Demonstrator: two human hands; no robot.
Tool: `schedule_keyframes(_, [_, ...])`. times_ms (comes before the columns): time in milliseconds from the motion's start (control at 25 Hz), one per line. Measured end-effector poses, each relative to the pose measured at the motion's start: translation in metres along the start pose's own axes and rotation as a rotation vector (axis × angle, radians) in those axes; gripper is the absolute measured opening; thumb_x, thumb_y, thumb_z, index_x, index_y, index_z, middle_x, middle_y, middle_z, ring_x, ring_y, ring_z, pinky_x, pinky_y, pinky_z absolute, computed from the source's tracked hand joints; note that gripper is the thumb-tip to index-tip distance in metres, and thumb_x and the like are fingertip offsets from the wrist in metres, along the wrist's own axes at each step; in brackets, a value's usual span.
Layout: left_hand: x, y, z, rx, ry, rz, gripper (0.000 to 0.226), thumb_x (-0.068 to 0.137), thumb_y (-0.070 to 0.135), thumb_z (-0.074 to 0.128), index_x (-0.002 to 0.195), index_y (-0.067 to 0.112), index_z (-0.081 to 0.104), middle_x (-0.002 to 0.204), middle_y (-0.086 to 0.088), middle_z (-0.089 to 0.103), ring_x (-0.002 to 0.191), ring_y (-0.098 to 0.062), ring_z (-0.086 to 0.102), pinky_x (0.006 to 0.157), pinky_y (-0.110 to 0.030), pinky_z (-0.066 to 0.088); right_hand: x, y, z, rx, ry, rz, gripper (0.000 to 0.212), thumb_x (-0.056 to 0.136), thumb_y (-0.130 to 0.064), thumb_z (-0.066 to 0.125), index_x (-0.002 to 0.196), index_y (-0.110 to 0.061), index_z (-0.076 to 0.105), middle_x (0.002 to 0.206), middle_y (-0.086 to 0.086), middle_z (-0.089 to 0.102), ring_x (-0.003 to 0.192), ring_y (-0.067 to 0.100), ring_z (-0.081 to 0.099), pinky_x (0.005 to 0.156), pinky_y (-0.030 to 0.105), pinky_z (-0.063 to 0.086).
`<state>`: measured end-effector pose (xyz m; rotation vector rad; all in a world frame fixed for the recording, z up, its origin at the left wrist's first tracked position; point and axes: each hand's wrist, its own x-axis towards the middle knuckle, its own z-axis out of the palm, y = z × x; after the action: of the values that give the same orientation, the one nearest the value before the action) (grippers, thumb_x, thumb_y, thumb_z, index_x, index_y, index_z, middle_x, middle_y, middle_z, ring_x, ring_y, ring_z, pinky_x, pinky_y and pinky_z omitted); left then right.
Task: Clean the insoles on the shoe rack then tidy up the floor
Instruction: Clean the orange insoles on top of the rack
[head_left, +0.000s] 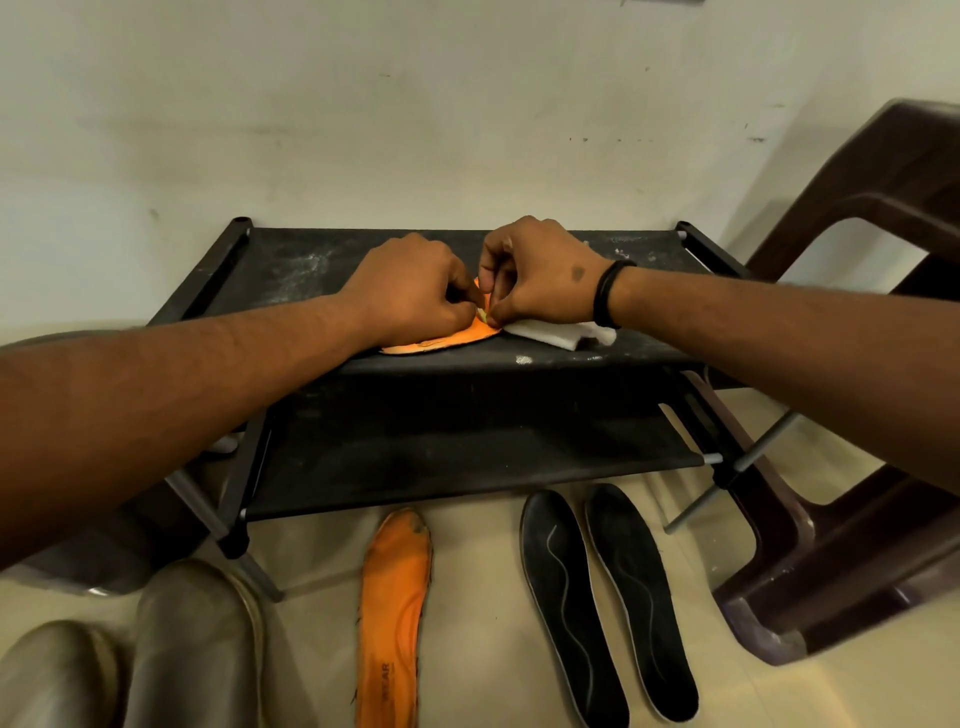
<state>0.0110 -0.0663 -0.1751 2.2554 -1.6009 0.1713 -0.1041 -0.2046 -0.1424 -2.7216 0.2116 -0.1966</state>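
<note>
Left hand (415, 291) pressed down on the orange insole (447, 340) lying on the rack's (291, 270) top shelf, its fingers curled and pinching at the insole's edge. Right hand (540, 275), just beside it, pinched a small yellowish bit at the same spot, fingertips together. A white cloth (561, 332) lay touching the insole under the right wrist. By my judgement the cleaning was at an early stage: a second orange insole (395, 613) and two black insoles (608, 603) lay on the floor (488, 649) below, and the floor remained to be tidied.
</note>
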Motion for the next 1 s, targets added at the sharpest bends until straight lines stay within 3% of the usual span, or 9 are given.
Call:
schedule_keyframes(200, [0.0, 0.001, 0.001, -0.014, 0.001, -0.005, 0.021, 0.088, 0.031, 0.062, 0.1, 0.034, 0.08, 0.104, 0.012, 0.077, 0.088, -0.012, 0.068, 0.076, -0.034, 0.056, 0.013, 0.016, -0.005, -0.202, 0.074, 0.081, 0.017, 0.074, -0.004, 0.074, 0.087, -0.01, 0.066, 0.072, -0.008, 0.057, 0.08, 0.018, 0.063, 0.069, 0.025, 0.05])
schedule_keyframes(480, [0.003, -0.001, 0.002, -0.024, 0.007, 0.009, 0.021, 0.089, 0.03, 0.063, 0.101, 0.031, 0.08, 0.108, 0.012, 0.076, 0.092, -0.012, 0.068, 0.078, -0.035, 0.057, 0.015, 0.028, -0.011, -0.274, 0.071, 0.176, 0.013, 0.075, -0.002, 0.069, 0.087, -0.008, 0.071, 0.086, 0.005, 0.066, 0.078, 0.018, 0.057, 0.066, 0.026, 0.045])
schedule_keyframes(680, [0.003, -0.002, 0.002, -0.026, 0.009, 0.001, 0.022, 0.088, 0.03, 0.062, 0.101, 0.034, 0.08, 0.099, 0.011, 0.077, 0.081, -0.013, 0.068, 0.07, -0.032, 0.055, 0.01, 0.017, -0.002, -0.076, 0.103, 0.11, 0.018, 0.071, -0.005, 0.078, 0.083, -0.013, 0.067, 0.075, -0.005, 0.065, 0.079, 0.015, 0.068, 0.075, 0.031, 0.058])
schedule_keyframes(1000, [-0.002, 0.004, -0.002, -0.002, 0.008, 0.0, 0.021, 0.088, 0.032, 0.064, 0.102, 0.031, 0.08, 0.091, 0.006, 0.077, 0.074, -0.015, 0.066, 0.063, -0.029, 0.049, -0.009, 0.005, -0.003, 0.179, -0.062, 0.021, 0.025, 0.069, -0.005, 0.084, 0.088, -0.007, 0.068, 0.078, 0.005, 0.074, 0.073, 0.014, 0.073, 0.077, 0.03, 0.06])
